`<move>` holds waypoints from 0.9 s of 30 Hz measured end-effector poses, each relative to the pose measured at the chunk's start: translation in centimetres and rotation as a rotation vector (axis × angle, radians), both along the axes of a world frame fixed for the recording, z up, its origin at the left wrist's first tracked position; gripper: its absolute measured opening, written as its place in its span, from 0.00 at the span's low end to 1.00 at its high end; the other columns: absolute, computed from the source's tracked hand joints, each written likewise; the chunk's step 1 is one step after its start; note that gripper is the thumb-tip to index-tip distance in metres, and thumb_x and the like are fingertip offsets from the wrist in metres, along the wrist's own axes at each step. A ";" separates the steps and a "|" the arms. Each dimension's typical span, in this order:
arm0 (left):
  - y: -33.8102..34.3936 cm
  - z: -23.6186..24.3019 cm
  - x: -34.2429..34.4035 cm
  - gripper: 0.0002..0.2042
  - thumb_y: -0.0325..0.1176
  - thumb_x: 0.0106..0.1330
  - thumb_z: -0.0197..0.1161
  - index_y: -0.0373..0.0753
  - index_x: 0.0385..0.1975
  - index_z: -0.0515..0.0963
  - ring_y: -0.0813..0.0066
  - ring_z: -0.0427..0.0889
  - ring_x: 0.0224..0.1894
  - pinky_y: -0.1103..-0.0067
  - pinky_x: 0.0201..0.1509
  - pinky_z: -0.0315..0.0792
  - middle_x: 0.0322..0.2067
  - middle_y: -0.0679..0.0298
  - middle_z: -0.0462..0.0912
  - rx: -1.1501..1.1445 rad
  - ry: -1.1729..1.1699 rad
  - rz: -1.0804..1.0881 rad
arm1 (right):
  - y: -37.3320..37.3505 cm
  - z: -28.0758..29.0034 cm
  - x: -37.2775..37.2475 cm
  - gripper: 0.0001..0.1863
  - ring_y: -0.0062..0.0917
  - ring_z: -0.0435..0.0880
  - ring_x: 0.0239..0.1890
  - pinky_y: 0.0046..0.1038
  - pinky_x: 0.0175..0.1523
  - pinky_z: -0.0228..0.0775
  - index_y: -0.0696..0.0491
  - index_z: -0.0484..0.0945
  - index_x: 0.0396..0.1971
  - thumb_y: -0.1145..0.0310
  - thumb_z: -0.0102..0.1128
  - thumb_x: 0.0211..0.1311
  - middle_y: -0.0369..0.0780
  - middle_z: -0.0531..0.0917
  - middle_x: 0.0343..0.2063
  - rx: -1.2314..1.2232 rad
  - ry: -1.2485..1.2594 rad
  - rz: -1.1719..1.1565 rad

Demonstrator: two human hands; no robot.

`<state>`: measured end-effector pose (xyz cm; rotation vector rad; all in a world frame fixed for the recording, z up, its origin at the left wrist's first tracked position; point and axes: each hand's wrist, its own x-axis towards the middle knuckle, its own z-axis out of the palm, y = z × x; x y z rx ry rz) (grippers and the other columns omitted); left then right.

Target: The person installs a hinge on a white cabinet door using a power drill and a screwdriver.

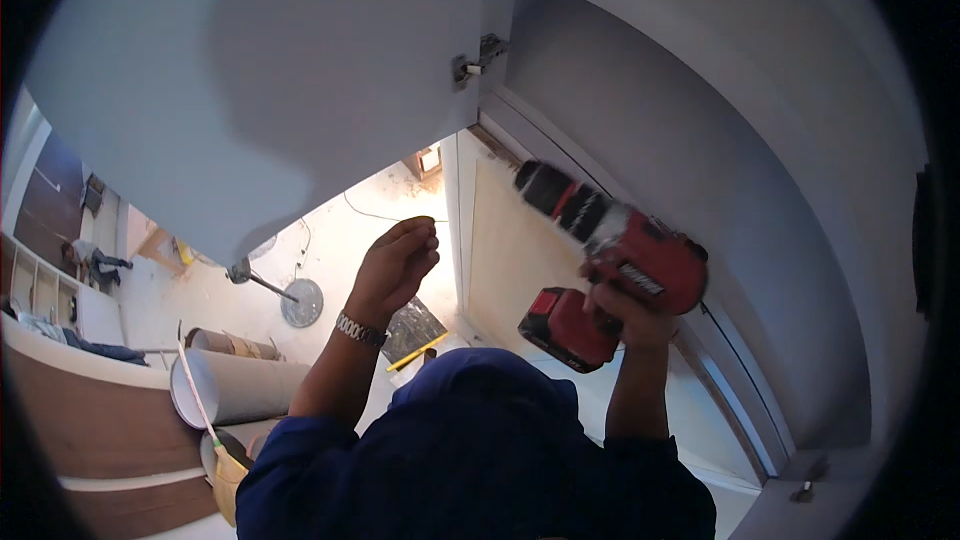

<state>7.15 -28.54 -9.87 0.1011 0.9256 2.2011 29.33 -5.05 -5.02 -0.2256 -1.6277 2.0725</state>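
Observation:
My right hand (625, 315) is wrapped round the handle of a red and black cordless drill (640, 255), with its battery low on the left side. The drill's chuck points up and left toward the cabinet frame. To the left, my left hand (400, 265) is raised with its fingertips pinched together; whatever they hold, if anything, is too small to make out. Beyond both hands, a metal hinge (475, 62) joins a pale cabinet door (350, 50) to the frame. The drill is apart from that hinge.
Another hinge (808, 485) shows at lower right. Below the door lie a round metal base with a pole (300, 302), large rolls (245, 385), a broom (228, 465) and a dark board (412, 328). Another person (95, 260) is at far left.

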 end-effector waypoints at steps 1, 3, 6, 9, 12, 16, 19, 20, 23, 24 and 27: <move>-0.2 0.5 -0.1 0.09 0.25 0.68 0.57 0.31 0.45 0.74 0.77 0.76 0.37 0.81 0.40 0.74 0.35 0.63 0.76 -0.011 0.013 -0.012 | -0.3 -0.5 -0.1 0.24 0.23 0.84 0.34 0.25 0.38 0.78 0.57 0.76 0.50 0.80 0.68 0.49 0.42 0.84 0.40 -0.019 -0.065 0.042; -0.4 1.5 -0.3 0.07 0.24 0.68 0.56 0.34 0.43 0.76 0.78 0.75 0.37 0.82 0.39 0.73 0.36 0.64 0.77 -0.043 0.206 -0.012 | -1.3 -0.7 -0.4 0.22 0.21 0.83 0.31 0.23 0.35 0.76 0.57 0.77 0.47 0.81 0.67 0.49 0.41 0.84 0.37 0.027 -0.065 0.022; 0.6 3.8 0.1 0.05 0.26 0.68 0.57 0.35 0.41 0.77 0.81 0.74 0.34 0.84 0.35 0.70 0.34 0.66 0.77 -0.090 0.331 -0.007 | -1.1 -1.8 -0.2 0.20 0.17 0.82 0.29 0.20 0.32 0.75 0.57 0.78 0.44 0.81 0.67 0.48 0.38 0.84 0.35 0.104 -0.069 0.051; 2.0 5.0 0.4 0.05 0.27 0.69 0.57 0.35 0.40 0.77 0.82 0.73 0.33 0.84 0.33 0.69 0.32 0.68 0.77 -0.105 0.400 -0.020 | -0.4 -3.9 0.4 0.21 0.17 0.82 0.31 0.22 0.36 0.76 0.56 0.79 0.45 0.79 0.70 0.47 0.37 0.85 0.35 0.122 -0.078 0.085; 3.1 5.5 0.8 0.05 0.27 0.69 0.57 0.35 0.39 0.77 0.83 0.72 0.32 0.85 0.31 0.68 0.31 0.68 0.76 -0.184 0.425 -0.014 | 0.3 -4.5 1.3 0.25 0.22 0.83 0.38 0.28 0.43 0.77 0.54 0.78 0.48 0.72 0.74 0.45 0.38 0.85 0.39 0.148 -0.105 0.086; 3.9 5.8 1.1 0.05 0.28 0.69 0.58 0.33 0.37 0.78 0.84 0.71 0.28 0.85 0.28 0.66 0.27 0.68 0.75 -0.321 0.495 -0.021 | 1.0 -4.7 1.8 0.30 0.27 0.84 0.44 0.32 0.50 0.77 0.53 0.76 0.51 0.65 0.76 0.44 0.40 0.84 0.42 0.331 -0.077 0.073; 4.1 5.3 0.6 0.06 0.28 0.69 0.58 0.32 0.37 0.78 0.85 0.68 0.24 0.86 0.26 0.63 0.25 0.68 0.74 -0.430 0.586 -0.027 | 1.2 -4.9 2.1 0.31 0.29 0.84 0.46 0.32 0.52 0.75 0.53 0.76 0.51 0.63 0.76 0.44 0.41 0.84 0.42 0.282 -0.067 0.077; 3.9 5.2 0.5 0.06 0.28 0.69 0.58 0.31 0.38 0.78 0.84 0.68 0.25 0.85 0.27 0.64 0.26 0.68 0.74 -0.424 0.610 -0.078 | 1.3 -4.9 2.3 0.31 0.29 0.84 0.46 0.32 0.52 0.75 0.53 0.76 0.51 0.63 0.76 0.44 0.41 0.84 0.42 0.261 -0.062 0.066; 4.2 5.2 0.3 0.06 0.27 0.68 0.58 0.30 0.38 0.78 0.84 0.66 0.24 0.85 0.27 0.63 0.26 0.68 0.74 -0.424 0.627 -0.165 | 1.5 -5.6 2.3 0.32 0.29 0.83 0.47 0.32 0.54 0.74 0.53 0.75 0.52 0.63 0.76 0.44 0.41 0.84 0.43 0.274 -0.065 0.091; 4.2 5.4 0.1 0.06 0.26 0.68 0.58 0.31 0.37 0.79 0.84 0.66 0.23 0.85 0.26 0.62 0.26 0.68 0.75 -0.434 0.667 -0.175 | 1.6 -6.1 2.2 0.33 0.29 0.83 0.47 0.32 0.54 0.74 0.53 0.74 0.53 0.63 0.76 0.44 0.41 0.83 0.43 0.296 -0.037 0.082; 4.8 6.1 0.0 0.06 0.26 0.69 0.57 0.31 0.36 0.79 0.85 0.63 0.21 0.85 0.24 0.60 0.24 0.70 0.73 -0.502 0.734 -0.167 | 1.7 -6.5 2.2 0.34 0.29 0.83 0.46 0.33 0.55 0.73 0.53 0.73 0.54 0.62 0.76 0.44 0.41 0.83 0.44 0.253 -0.033 0.082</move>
